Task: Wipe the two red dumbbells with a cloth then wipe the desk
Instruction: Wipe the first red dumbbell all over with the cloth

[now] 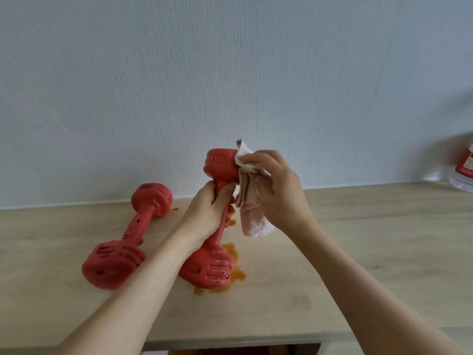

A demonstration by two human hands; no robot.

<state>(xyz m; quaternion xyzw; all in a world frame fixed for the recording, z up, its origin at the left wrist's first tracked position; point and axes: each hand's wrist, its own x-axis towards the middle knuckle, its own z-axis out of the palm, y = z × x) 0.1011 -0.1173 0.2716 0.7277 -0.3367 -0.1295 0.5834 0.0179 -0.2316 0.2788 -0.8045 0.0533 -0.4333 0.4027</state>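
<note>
One red dumbbell [220,166] stands tilted on the light wooden desk [358,252], its lower head resting in an orange-brown spill [231,276]. My left hand [208,215] grips its handle just under the raised upper head. My right hand [275,190] holds a whitish, stained cloth [252,201] pressed against the right side of that upper head; the cloth's loose end hangs down. The second red dumbbell [130,237] lies flat on the desk to the left, apart from both hands, with dark specks on it.
A pale wall rises right behind the desk. A clear plastic bottle with a red label [464,170] stands at the far right by the wall. Small orange drops [175,209] lie near the lying dumbbell's far head. The desk's front edge runs along the bottom.
</note>
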